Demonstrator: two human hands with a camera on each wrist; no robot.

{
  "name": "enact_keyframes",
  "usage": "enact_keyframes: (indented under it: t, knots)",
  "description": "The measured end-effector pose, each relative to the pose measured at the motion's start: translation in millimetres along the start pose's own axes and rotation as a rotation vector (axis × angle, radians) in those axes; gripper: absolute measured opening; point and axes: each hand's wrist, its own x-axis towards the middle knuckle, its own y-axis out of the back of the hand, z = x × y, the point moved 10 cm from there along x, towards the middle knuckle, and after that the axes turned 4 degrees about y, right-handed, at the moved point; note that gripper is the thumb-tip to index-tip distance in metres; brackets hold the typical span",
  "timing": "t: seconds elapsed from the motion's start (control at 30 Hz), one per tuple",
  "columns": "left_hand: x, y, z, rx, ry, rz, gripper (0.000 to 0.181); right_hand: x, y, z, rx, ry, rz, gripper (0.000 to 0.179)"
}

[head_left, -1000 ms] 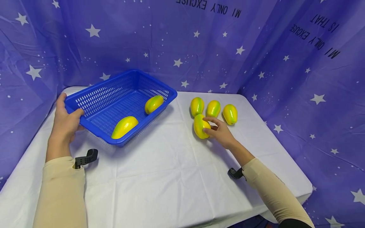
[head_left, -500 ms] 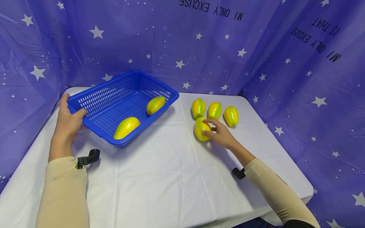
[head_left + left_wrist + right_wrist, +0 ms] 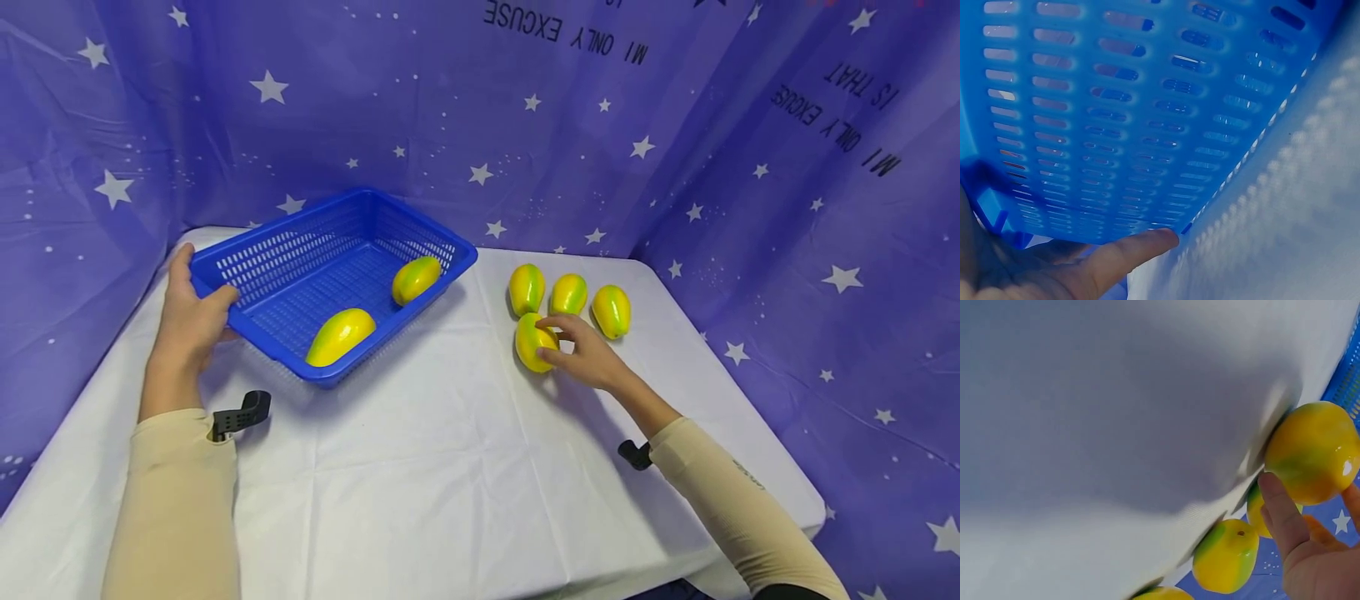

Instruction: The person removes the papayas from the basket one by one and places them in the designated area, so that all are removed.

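My left hand (image 3: 187, 321) grips the left end of a blue perforated plastic basket (image 3: 277, 344), thumb over the rim. In the left wrist view, fingers (image 3: 1129, 256) lie by the slotted basket wall (image 3: 1147, 119). Two yellow-green mangoes, a near one (image 3: 341, 337) and a far one (image 3: 416, 280), lie inside. On the right, my right hand (image 3: 585, 354) holds another mango (image 3: 531, 343) between thumb and fingers at its right side. The right wrist view shows this mango (image 3: 1313, 453) with the thumb (image 3: 1282, 509) against it; it appears to rest on the cloth.
Just behind the held mango, three more stand in a row: a left mango (image 3: 527, 290), a middle mango (image 3: 569, 294) and a right mango (image 3: 612, 312). A white cloth (image 3: 420, 467) covers the table. Purple star-printed curtains (image 3: 450, 108) hang behind and at the sides.
The head view has drifted slightly, so everything sits a little further right in it. Both hands keep the same hold on the basket and the mango.
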Motion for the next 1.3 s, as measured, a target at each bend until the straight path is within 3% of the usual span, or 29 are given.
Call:
enact_keyframes:
  t: [0.13, 0.3, 0.6, 0.8, 0.93, 1.03, 1.17, 1.3]
  knots:
    - [0.9, 1.1, -0.4, -0.006, -0.004, 0.001, 0.074, 4.7, 3.2, 0.2, -0.074, -0.028, -0.022, 0.052]
    - [1.1, 1.5, 0.5, -0.011, -0.007, -0.001, 0.074, 19.1, 21.4, -6.8, -0.145, -0.1, -0.016, 0.058]
    - [4.4, 9.6, -1.9, -0.004, -0.018, 0.011, 0.075, 79.6, 56.2, -52.7, -0.041, -0.17, 0.017, 0.058]
    - [5.5, 9.4, -2.2, 0.047, -0.019, 0.037, 0.075, 127.1, 58.7, -86.3, 0.007, -0.143, 0.029, 0.06]
    - [3.0, 11.2, -1.2, 0.048, -0.015, 0.045, 0.074, 162.7, 40.4, -105.7, 0.105, -0.124, 0.014, 0.06]
    - [1.6, 11.8, 0.0, 0.039, -0.02, 0.046, 0.074, 188.1, 18.3, -119.3, 0.213, -0.141, -0.041, 0.06]
    - [1.9, 11.7, 1.3, 0.023, -0.025, 0.052, 0.075, 213.5, -20.3, -125.6, 0.345, -0.231, -0.155, 0.061]
    - [3.0, 11.5, 0.9, 0.014, -0.026, 0.057, 0.075, 226.5, -59.4, -123.8, 0.354, -0.302, -0.272, 0.066]
